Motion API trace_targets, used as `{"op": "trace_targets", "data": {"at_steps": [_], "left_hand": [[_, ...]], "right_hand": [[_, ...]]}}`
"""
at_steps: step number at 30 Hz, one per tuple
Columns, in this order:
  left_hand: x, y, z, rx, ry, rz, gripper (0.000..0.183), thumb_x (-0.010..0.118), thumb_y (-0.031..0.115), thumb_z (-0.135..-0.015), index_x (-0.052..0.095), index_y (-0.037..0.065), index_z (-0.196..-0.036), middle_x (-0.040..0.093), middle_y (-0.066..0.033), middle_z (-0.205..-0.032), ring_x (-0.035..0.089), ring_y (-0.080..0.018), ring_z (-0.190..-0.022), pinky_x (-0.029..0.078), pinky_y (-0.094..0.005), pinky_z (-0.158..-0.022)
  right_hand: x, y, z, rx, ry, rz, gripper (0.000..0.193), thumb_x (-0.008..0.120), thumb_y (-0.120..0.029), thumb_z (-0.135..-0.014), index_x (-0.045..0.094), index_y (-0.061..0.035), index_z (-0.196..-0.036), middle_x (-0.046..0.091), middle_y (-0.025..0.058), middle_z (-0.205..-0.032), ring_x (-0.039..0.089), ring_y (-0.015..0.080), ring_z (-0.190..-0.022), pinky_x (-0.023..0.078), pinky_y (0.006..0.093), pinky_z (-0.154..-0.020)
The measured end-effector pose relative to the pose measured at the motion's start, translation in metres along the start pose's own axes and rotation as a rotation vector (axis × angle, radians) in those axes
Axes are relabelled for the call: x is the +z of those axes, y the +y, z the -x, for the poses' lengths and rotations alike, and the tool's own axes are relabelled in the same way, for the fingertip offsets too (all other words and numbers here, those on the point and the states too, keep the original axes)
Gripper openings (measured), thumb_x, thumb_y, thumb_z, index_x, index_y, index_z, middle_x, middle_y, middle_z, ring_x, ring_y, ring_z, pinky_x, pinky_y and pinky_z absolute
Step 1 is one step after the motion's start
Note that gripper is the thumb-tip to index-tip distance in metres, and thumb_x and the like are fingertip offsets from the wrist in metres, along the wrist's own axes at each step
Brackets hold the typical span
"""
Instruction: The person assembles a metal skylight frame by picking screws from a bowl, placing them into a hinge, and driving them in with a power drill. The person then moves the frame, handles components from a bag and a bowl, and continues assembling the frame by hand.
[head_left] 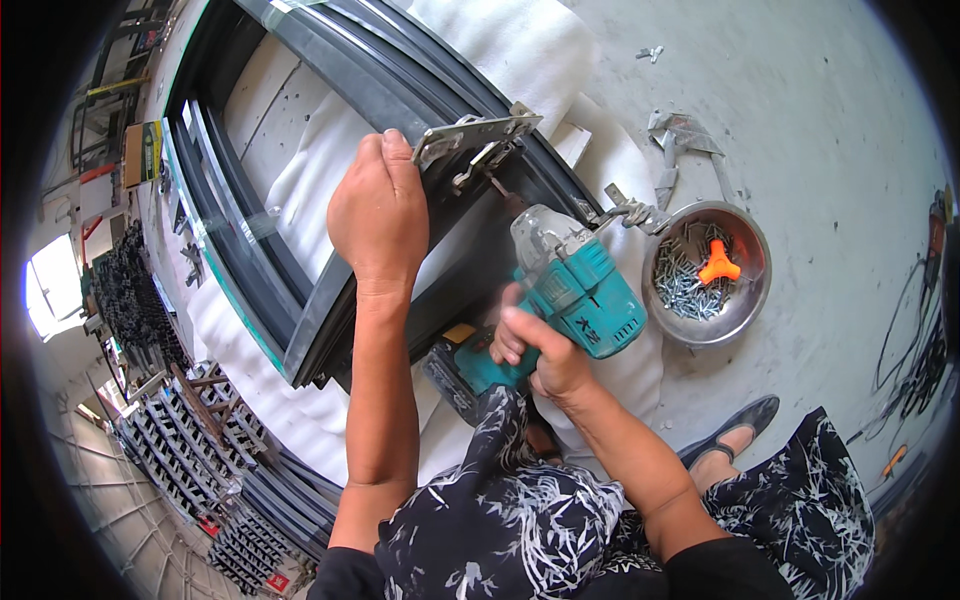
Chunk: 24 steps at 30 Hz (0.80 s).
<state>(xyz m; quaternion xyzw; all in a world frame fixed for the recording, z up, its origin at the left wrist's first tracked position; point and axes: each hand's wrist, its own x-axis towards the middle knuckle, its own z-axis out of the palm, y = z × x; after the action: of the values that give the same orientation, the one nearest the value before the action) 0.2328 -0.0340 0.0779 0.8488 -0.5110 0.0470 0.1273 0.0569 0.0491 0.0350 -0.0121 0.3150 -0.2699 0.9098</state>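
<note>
Close above the lap's patterned cloth [520, 530], the right hand [548, 355] has its fingers wrapped around the grip of a teal power driver [585, 285], closed firmly by the look of it. Battery base [455, 370] sits low, right by the cloth; loose folds could snag there.

Driver's nose tilts away from the body, bit [498, 187] pointing in beneath a metal hinge plate [480, 137] standing out from the dark frame [400, 80]. Plate overhangs the bit and leaves little room.

Left hand [380, 215]: fingers curled in, at the plate's near end, probably bracing it against the driver's push. Fingertips hidden; cannot tell what they grip.

Under the frame, white sheeting [530, 45], likely to spare its finish. To the right, within easy reach, a steel bowl [738, 312] of screws [685, 285] with an orange three-armed knob [719, 263]; metal fittings [635, 213] jut between bowl and driver.

Farther left, stacked dark profiles [190, 430]; far right, a tangle of cable [905, 350].
</note>
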Motion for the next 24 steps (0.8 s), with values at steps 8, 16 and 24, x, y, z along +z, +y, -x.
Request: {"op": "trace_targets", "data": {"at_steps": [8,16,24], "left_hand": [[-0.0008,-0.0015,0.0005,-0.008,0.01,0.019,0.042,0.037,0.034,-0.1,0.054,0.004,-0.076,0.059,-0.0183,-0.067,0.056,-0.0397,-0.064,0.042,-0.0482,-0.059],[-0.0023,-0.0037,0.0006,-0.014,0.016,0.029,0.042,0.036,0.034,-0.1,0.055,0.004,-0.077,0.06,-0.0188,-0.068,0.057,-0.0402,-0.065,0.042,-0.0488,-0.06],[-0.0033,-0.0088,0.0017,0.004,0.016,0.039,0.043,0.035,0.034,-0.1,0.055,0.003,-0.079,0.061,-0.0197,-0.071,0.058,-0.0416,-0.069,0.042,-0.0499,-0.063]], "right_hand": [[0.0019,-0.0008,-0.0038,-0.009,0.002,-0.062,0.016,0.061,-0.014,-0.087,0.053,-0.0058,-0.097,0.045,-0.0013,-0.06,0.043,0.009,-0.05,0.043,0.0283,-0.057],[0.0044,-0.0059,-0.0051,-0.008,0.02,-0.027,0.016,0.062,-0.015,-0.086,0.053,-0.0064,-0.096,0.046,-0.0012,-0.06,0.044,0.0093,-0.05,0.043,0.0285,-0.056],[0.0054,-0.0066,-0.0056,-0.032,0.016,0.017,0.015,0.061,-0.015,-0.086,0.054,-0.006,-0.097,0.046,-0.0006,-0.059,0.043,0.0098,-0.047,0.044,0.029,-0.055]]}}
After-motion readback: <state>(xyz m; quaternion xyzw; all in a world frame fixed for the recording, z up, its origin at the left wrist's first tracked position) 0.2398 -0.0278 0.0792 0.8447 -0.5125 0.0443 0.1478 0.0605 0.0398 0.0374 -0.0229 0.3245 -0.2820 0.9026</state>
